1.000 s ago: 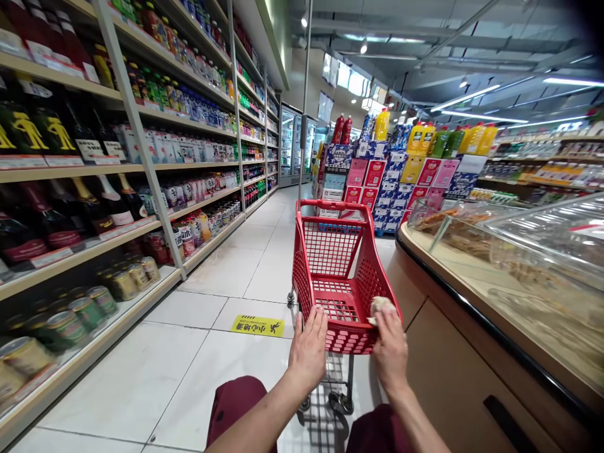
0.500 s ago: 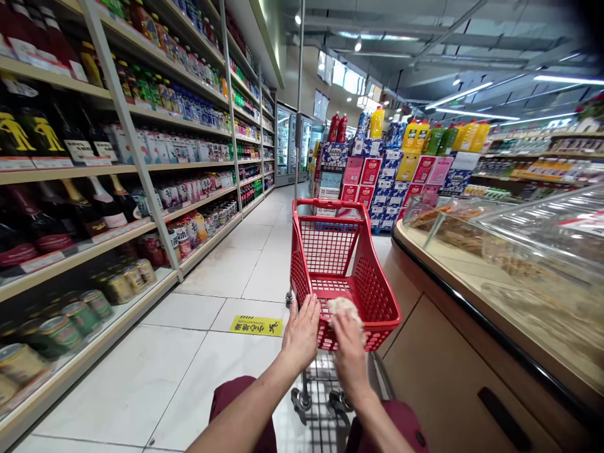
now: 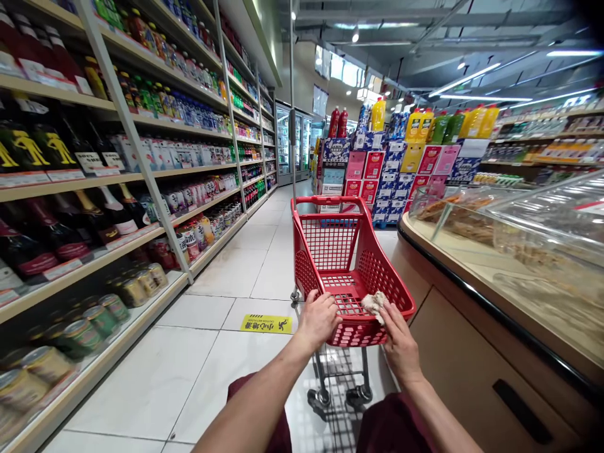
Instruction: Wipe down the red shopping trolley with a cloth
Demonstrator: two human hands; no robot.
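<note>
A red plastic shopping cart (image 3: 372,270) with perforated sides stands in front of me on dark casters. My left hand (image 3: 321,319) is closed over the left part of the basket's near rim, its fingers curled over the edge. At the right part of that rim, my right hand (image 3: 400,343) holds a crumpled off-white cloth (image 3: 374,303) against the top edge. The cloth bunches out past the fingertips into the basket. Both palms are hidden from view.
Shelves of bottles and cans (image 3: 155,163) line the left side. A curved counter with clear covers (image 3: 495,277) stands close on the right. Stacked boxes with juice bottles (image 3: 401,163) rise beyond the cart. A yellow sign (image 3: 267,323) lies on the tiled floor.
My right hand has moved right with the cloth, from the middle of the near rim to its right part. My left hand has gone from flat fingers to curling over the rim.
</note>
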